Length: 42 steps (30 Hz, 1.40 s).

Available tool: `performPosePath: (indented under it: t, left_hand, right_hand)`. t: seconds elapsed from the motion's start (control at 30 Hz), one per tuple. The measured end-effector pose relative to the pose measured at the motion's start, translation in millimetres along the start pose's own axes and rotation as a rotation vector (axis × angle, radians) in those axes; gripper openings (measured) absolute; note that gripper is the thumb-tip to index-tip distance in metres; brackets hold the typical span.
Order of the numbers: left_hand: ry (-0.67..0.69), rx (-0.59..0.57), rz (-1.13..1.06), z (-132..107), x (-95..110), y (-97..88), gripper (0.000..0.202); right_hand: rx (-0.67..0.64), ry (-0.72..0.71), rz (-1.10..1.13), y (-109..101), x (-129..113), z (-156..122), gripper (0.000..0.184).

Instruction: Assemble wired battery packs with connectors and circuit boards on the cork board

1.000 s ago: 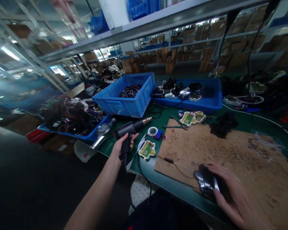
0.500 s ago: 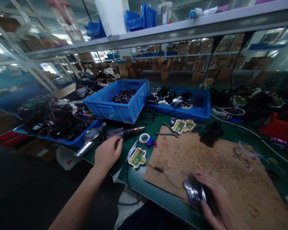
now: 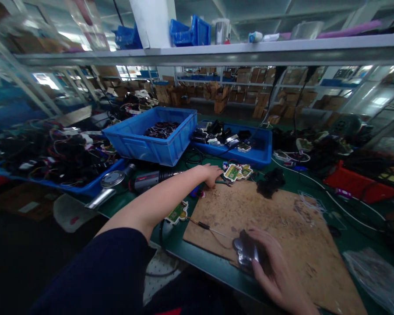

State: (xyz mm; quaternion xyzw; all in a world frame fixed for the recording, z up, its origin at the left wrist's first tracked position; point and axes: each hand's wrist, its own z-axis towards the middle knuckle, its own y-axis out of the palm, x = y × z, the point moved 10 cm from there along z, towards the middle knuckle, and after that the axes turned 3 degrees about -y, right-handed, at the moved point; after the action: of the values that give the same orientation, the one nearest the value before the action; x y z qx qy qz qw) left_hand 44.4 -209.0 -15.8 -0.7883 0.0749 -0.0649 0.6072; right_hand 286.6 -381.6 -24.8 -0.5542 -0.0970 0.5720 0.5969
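The left hand (image 3: 212,173) is stretched far across the green bench (image 3: 190,251), palm down, its fingers loosely apart and clasping nothing. The fingertips lie just beside a pair of pliers (image 3: 226,181) and a small cluster of green circuit boards (image 3: 238,171); whether the pliers are touched cannot be told. The right hand (image 3: 276,271) is closed over a dark glossy part (image 3: 246,253), which is pressed down near the front edge of a scuffed brown work board (image 3: 282,218). A thin lead with a black sleeve (image 3: 203,226) lies across that board's left corner, between the part and another circuit board (image 3: 176,213) that is partly hidden by the forearm. Beneath the outstretched forearm a heat gun (image 3: 151,179) lies on its side. If its nozzle is warm, bare skin or the dark sleeve could be scorched as the arm passes over it. The lead could be snagged and dragged by the arm, and the part could be pulled off the board's edge. Further back stand a blue bin (image 3: 151,140) of wired pieces and a shallow blue tray (image 3: 259,153) of dark components. No brand or writing can be read: a pale band on the heat gun and the markings on the circuit boards are too blurred and too small.
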Motion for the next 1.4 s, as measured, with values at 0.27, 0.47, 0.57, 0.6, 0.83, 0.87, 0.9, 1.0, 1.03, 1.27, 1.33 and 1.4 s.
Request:
performPosePath:
  t: [0.27,0.47,0.57,0.6,0.83,0.87,0.9,1.0,1.03,1.27,1.33,1.4]
  left_hand:
    - [-0.232,0.11,0.165,-48,8,-17.1,0.06]
    - [-0.519,0.234,0.057,-180,12,-4.4,0.039]
    - [-0.596,0.201,-0.127,-235,25,32.3,0.048]
    - [-0.623,0.2,-0.178,-249,30,43.3,0.055]
    - [-0.657,0.088,-0.313,-277,56,81.4,0.057]
    - [-0.65,0.082,-0.303,-276,57,81.0,0.057]
    - [-0.648,0.076,-0.292,-275,57,80.6,0.057]
    - [-0.658,0.049,-0.252,-273,56,81.2,0.057]
    - [-0.659,0.037,-0.24,-272,55,82.0,0.057]
    - [-0.659,-0.044,-0.209,-274,57,90.4,0.058]
    - [-0.654,-0.053,-0.203,-274,58,92.2,0.058]
    - [-0.65,-0.063,-0.186,-274,59,93.9,0.059]
  right_hand:
    - [0.001,-0.012,0.066,-1,0,1,0.055]
    - [0.001,-0.042,0.058,-1,-1,4,0.057]
    - [0.004,-0.048,0.038,-2,-1,5,0.057]
    - [0.005,-0.05,0.033,-2,-1,6,0.057]
    - [0.002,-0.061,0.033,-2,-3,8,0.053]
    - [0.005,-0.06,0.031,-2,-3,8,0.053]
    - [0.006,-0.059,0.028,-2,-4,9,0.052]
    - [0.008,-0.058,0.021,-2,-4,9,0.053]
    - [0.008,-0.057,0.021,-2,-4,9,0.053]
    - [0.004,-0.051,0.02,0,-3,11,0.053]
    - [0.006,-0.055,0.022,-1,-3,11,0.054]
    - [0.011,-0.062,0.024,-1,-3,11,0.054]
